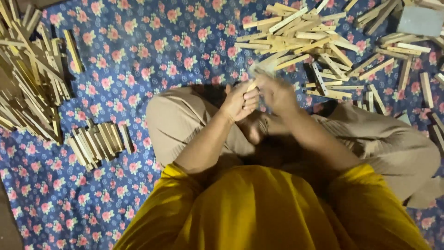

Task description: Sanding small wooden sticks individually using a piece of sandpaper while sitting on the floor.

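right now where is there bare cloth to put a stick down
Bare floral cloth lies between the left stick heap and the scattered sticks ahead, and at lower left below the small stack. The upper right is crowded.

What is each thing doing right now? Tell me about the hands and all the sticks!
Left hand: curled shut around a small wooden stick.
Right hand: blurred, at the same stick, grip unclear.
Scattered sticks: lying loose, criss-crossed on the cloth.
Big heap of sticks: piled at the left edge.
Small stack of sticks: laid side by side, neat.
Flowered cloth: spread flat under everything.
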